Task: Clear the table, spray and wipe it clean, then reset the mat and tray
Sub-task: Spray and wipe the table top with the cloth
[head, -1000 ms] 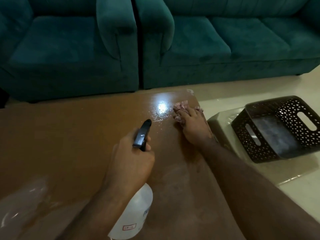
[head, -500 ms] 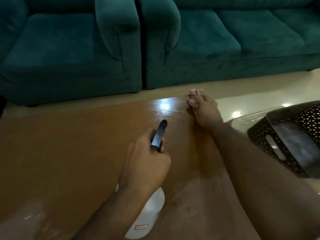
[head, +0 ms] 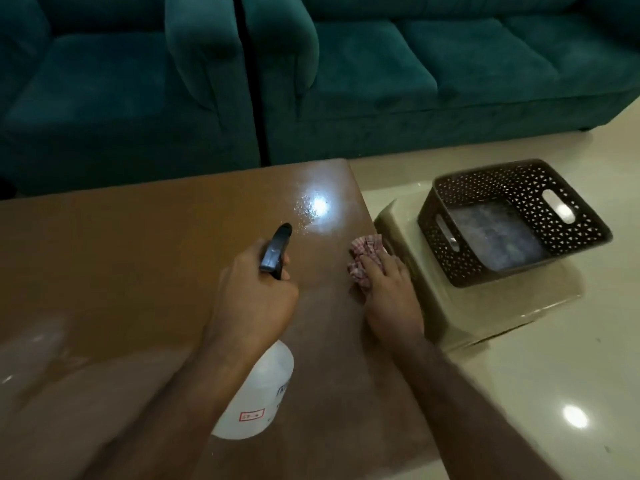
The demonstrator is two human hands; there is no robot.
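Beneath the right grip (head: 391, 299) lies the cloth (head: 365, 251).

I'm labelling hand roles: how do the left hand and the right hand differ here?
The left hand grips the spray bottle by its neck; the right hand lies flatter, fingers on the checked cloth. The left hand is raised off the table; the right hand presses down at its right edge. Both reach forward over the table.

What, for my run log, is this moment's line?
phase: wipe | left hand: grips spray bottle | right hand: presses cloth on table edge | basket: on stool
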